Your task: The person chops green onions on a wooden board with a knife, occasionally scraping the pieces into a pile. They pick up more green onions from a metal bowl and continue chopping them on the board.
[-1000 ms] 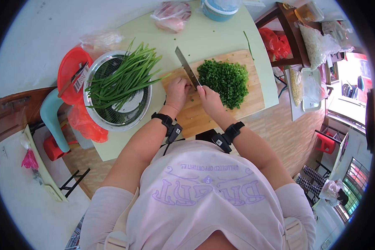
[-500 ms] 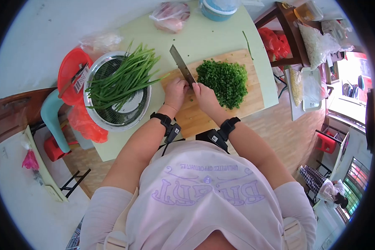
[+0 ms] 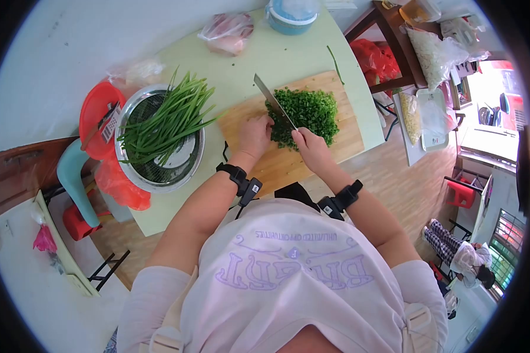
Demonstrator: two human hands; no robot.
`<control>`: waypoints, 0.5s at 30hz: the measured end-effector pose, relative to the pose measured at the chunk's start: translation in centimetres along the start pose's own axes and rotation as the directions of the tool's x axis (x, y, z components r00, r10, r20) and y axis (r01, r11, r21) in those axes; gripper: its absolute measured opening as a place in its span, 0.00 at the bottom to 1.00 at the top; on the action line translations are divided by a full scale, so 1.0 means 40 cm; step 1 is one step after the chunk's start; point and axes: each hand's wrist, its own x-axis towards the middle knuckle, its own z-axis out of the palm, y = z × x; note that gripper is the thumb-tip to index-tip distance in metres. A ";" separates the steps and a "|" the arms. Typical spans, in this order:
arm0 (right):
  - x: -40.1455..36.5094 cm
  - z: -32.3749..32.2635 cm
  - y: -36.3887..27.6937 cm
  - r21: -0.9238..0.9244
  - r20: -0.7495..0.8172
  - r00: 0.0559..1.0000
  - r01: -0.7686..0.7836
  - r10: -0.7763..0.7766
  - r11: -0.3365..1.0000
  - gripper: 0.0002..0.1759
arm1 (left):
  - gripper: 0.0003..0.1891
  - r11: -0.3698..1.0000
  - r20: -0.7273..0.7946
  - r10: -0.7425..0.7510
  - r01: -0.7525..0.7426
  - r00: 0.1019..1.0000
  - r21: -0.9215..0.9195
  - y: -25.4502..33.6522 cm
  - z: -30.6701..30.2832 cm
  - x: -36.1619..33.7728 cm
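My right hand [image 3: 311,147] grips the handle of a cleaver-style knife [image 3: 274,101]. Its blade angles up and left over the near edge of a pile of chopped greens [image 3: 307,110]. The pile lies on a wooden cutting board [image 3: 339,141]. My left hand [image 3: 254,133] rests on the board just left of the blade, fingers curled against the pile's edge, holding nothing that I can see. Both wrists wear black bands.
A metal colander [image 3: 136,170] with long green stalks [image 3: 166,120] sits left of the board, beside a red basket [image 3: 95,106]. A bag of meat [image 3: 227,30] and a blue bowl [image 3: 291,14] stand at the pale green table's far edge. Stools and bags crowd the right.
The knife has shifted right from the board's bare left part onto the pile. My right hand slid right and nearer to me. My left hand stayed beside the blade.
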 end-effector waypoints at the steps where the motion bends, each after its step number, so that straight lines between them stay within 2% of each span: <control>1: -0.008 -0.010 0.004 0.002 -0.006 1.000 0.005 -0.005 1.000 0.21 | 0.05 0.999 0.038 0.023 -0.022 0.999 -0.025 0.000 -0.006 -0.003; 3: -0.023 -0.025 0.010 -0.139 -0.017 0.997 0.069 -0.072 0.988 0.20 | 0.06 0.998 0.073 0.058 -0.054 0.996 -0.044 0.002 -0.041 -0.011; 4: -0.031 -0.034 0.006 -0.134 -0.027 0.997 0.073 -0.077 0.988 0.20 | 0.07 0.986 0.119 0.155 -0.146 0.981 -0.082 0.010 -0.082 -0.016; 5: -0.043 -0.044 -0.004 -0.221 -0.024 0.991 0.120 -0.128 0.968 0.20 | 0.08 0.964 0.164 0.253 -0.234 0.953 -0.125 0.016 -0.123 -0.022; 6: -0.054 -0.053 -0.014 -0.308 -0.018 0.984 0.162 -0.176 0.938 0.20 | 0.08 0.962 0.167 0.263 -0.245 0.950 -0.123 0.020 -0.159 -0.034; 8: -0.077 -0.066 -0.037 -0.351 -0.011 0.983 0.166 -0.182 0.921 0.20 | 0.10 0.904 0.106 0.415 -0.397 0.903 -0.159 0.031 -0.221 -0.050; 12: -0.106 -0.061 -0.039 -0.471 0.039 0.981 0.188 -0.192 0.862 0.22 | 0.12 0.842 0.154 0.522 -0.478 0.839 -0.251 0.073 -0.259 -0.058; 14: -0.118 -0.057 -0.035 -0.482 0.041 0.973 0.217 -0.226 0.849 0.22 | 0.14 0.852 0.304 0.498 -0.392 0.812 -0.348 0.087 -0.243 -0.062; 15: -0.123 -0.056 -0.031 -0.497 0.050 0.964 0.250 -0.260 0.831 0.22 | 0.14 0.847 0.303 0.508 -0.402 0.807 -0.349 0.088 -0.232 -0.065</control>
